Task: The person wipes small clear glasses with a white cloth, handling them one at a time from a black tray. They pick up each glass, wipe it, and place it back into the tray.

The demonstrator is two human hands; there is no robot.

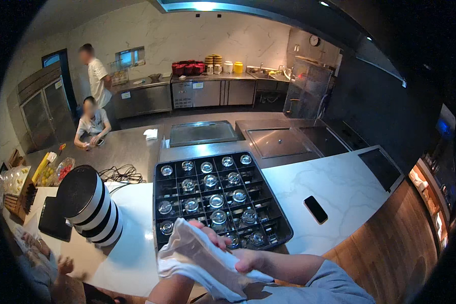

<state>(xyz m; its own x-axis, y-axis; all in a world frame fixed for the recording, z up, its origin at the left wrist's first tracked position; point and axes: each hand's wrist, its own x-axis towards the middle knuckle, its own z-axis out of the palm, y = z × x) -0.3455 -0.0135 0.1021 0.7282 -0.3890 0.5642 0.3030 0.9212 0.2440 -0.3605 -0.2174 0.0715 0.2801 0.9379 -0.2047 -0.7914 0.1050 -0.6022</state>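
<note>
A white cloth (201, 254) is bunched between my two hands in front of my body. My right hand (249, 259) has its fingers closed on the cloth's right part. My left hand (209, 233) is partly hidden under the cloth, its fingers showing along the upper edge and touching it. Just beyond the hands stands a black compartment rack (275, 205) with rows of clear glasses, bases up, such as one glass (216, 201) near the middle. Some compartments hold no glass. Whether something small lies inside the cloth cannot be told.
On the white counter (326, 182) a smartphone (315, 209) lies right of the rack. Left are a black-and-white cylindrical stack (95, 205), black cables (123, 174) and bagged fruit (64, 168). A co-worker's hand (65, 265) shows at lower left; two people are behind the steel table (136, 150).
</note>
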